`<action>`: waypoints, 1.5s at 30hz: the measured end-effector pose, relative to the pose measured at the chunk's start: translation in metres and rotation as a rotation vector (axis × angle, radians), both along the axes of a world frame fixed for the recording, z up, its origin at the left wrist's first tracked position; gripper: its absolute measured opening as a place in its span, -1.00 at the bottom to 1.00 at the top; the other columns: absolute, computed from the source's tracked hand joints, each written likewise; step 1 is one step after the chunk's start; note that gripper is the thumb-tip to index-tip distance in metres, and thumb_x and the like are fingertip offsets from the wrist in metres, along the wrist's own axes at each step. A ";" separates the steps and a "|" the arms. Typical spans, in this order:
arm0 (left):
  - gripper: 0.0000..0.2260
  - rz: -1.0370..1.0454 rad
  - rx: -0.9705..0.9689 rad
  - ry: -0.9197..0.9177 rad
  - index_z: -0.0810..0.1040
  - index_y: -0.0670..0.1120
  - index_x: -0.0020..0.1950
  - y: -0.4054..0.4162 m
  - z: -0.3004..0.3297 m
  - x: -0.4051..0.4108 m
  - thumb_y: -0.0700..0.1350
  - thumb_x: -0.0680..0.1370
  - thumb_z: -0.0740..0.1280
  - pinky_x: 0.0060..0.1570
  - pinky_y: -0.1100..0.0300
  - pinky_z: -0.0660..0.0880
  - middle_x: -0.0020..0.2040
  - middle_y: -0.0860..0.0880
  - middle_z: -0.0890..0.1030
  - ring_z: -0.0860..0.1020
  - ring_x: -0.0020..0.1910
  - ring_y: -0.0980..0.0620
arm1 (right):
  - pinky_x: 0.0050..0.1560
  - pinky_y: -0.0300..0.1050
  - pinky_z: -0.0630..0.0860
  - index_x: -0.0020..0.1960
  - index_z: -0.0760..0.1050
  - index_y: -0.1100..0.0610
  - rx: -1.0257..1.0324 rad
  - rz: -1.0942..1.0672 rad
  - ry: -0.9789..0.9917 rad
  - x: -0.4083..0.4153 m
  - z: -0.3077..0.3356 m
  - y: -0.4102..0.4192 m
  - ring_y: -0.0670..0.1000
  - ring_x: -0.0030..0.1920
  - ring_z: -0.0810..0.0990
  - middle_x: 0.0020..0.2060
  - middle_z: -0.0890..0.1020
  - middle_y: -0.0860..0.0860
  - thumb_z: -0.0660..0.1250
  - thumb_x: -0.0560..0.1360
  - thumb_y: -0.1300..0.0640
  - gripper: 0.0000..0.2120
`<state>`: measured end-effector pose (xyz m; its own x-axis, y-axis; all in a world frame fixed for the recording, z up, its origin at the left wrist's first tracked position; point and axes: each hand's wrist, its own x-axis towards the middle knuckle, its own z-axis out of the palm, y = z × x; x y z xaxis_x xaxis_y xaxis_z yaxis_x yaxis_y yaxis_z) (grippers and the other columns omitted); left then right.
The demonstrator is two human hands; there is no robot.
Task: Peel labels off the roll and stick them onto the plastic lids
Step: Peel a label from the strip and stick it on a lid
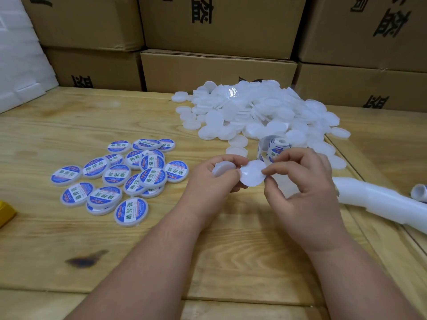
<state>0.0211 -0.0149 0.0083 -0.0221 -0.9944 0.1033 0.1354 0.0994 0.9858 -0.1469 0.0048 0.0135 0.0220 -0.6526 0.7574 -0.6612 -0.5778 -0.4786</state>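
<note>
Both hands meet just below the frame's centre: the left hand (213, 179) curls its fingers round a plain white lid (223, 168), and the right hand (302, 181) pinches the edge of a round label (252, 173) between thumb and forefinger, its pale back facing up and its near edge touching the lid. Behind everything, from 10 to 2 o'clock, stand stacked cardboard boxes (217, 26) printed with black characters, with white foam blocks (20, 54) at 10 o'clock. Beneath the hands lies the wooden worktop (69, 245), marked by a dark knot at 7 o'clock. At 1 o'clock sits a heap of unlabelled lids (261, 112), and at 9 o'clock a looser spread of labelled lids (115, 174) shows blue-and-white printed faces, some overlapping. At 3 o'clock a strip of white backing paper (379, 199) trails off the edge of the frame. Just above the right hand, at the foot of the heap, stands the label roll (275, 147). A small yellow object (5, 212) shows at 8 o'clock.
</note>
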 end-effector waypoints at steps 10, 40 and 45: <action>-0.69 -0.092 0.055 0.418 0.44 -0.11 0.15 0.000 0.008 0.000 -0.05 0.47 0.10 -0.48 0.20 0.28 -0.21 -0.22 0.66 0.57 -0.37 -0.14 | -0.12 -0.24 0.53 -0.17 0.60 -0.10 0.215 0.101 -0.552 0.007 0.005 0.006 -0.12 -0.20 0.61 -0.27 0.68 -0.17 0.50 0.47 0.25 -0.75; -0.87 -0.283 0.051 0.526 0.54 -0.09 0.14 -0.002 0.001 -0.011 -0.13 0.65 0.24 0.08 -0.02 0.63 0.21 -0.24 0.67 0.61 0.26 -0.27 | -0.30 -0.29 0.53 0.05 0.46 0.12 0.592 0.375 -0.840 0.021 0.004 0.003 -0.10 -0.41 0.55 -0.33 0.69 0.01 0.46 0.50 0.35 -0.74; -0.87 -0.267 0.026 0.479 0.52 -0.07 0.16 -0.003 -0.001 -0.011 -0.12 0.64 0.26 0.11 -0.03 0.63 0.20 -0.19 0.68 0.62 0.25 -0.20 | -0.30 -0.29 0.53 0.05 0.46 0.12 0.592 0.364 -0.833 0.021 0.004 0.003 -0.10 -0.40 0.56 -0.34 0.68 0.00 0.46 0.50 0.36 -0.75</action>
<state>0.0099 -0.0178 0.0071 -0.2303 -0.9630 0.1396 0.5866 -0.0229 0.8096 -0.1262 0.0080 0.0176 -0.0874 -0.9777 0.1907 0.1646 -0.2030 -0.9652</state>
